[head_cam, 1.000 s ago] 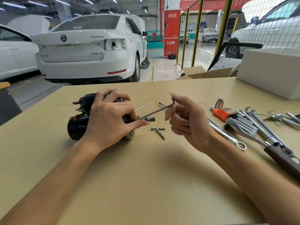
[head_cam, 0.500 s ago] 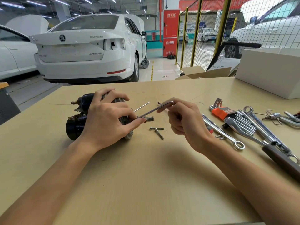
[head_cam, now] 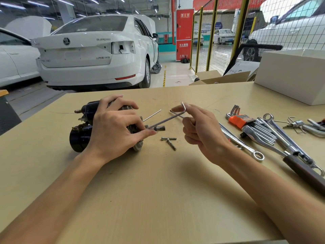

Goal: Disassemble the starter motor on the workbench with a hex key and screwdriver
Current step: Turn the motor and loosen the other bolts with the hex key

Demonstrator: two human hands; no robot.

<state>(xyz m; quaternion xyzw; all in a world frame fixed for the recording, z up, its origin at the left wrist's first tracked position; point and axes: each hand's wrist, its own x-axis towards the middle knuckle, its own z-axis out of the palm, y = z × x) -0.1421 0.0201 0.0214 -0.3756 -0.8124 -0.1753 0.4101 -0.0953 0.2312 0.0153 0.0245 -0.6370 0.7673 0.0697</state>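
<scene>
The dark starter motor [head_cam: 81,136] lies on its side at the left of the tan workbench [head_cam: 158,199]. My left hand [head_cam: 114,132] grips it from above, with thumb and forefinger meeting at its shaft end [head_cam: 161,128]. A silver hex key [head_cam: 167,119] runs from that end up to the right, its short arm pointing up. My right hand [head_cam: 202,131] holds the key at its bend with one digit stretched along it and the other fingers curled. A thin long bolt [head_cam: 152,115] sticks out of the motor.
Two loose bolts [head_cam: 169,141] lie just in front of the shaft. To the right are a hex key set in an orange holder [head_cam: 240,121], several wrenches [head_cam: 281,136] and a dark-handled tool [head_cam: 304,171]. A white box [head_cam: 290,80] stands at the back right.
My right hand has turned the hex key: its short arm lay flat half a second ago and now points up again. My left hand and the motor have stayed put.
</scene>
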